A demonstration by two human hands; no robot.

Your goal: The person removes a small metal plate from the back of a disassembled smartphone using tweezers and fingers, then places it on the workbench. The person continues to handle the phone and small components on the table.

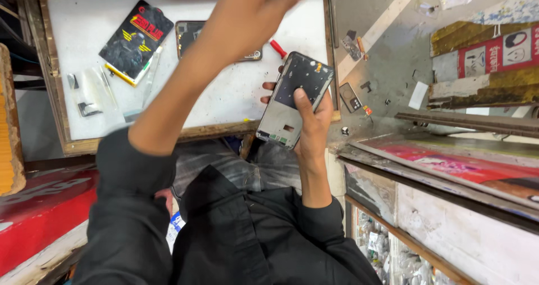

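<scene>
My right hand [312, 127] grips an opened phone [295, 97] from below, thumb pressed on its exposed inner side. The phone has no back cover, so dark parts and a grey metal frame show. It is held tilted over the right edge of a white work board [224, 102]. My left hand [264, 4] is raised at the top edge of the view, blurred and partly cut off. What it holds is hidden. A red-handled screwdriver [278, 48] lies on the board just behind the phone.
On the board lie a black and yellow flat package [136, 41], a second dark phone [188, 35] and clear plastic bags [92, 97]. A small dark part [351, 97] lies on the grey counter at right. Shelves with stock stand at lower right.
</scene>
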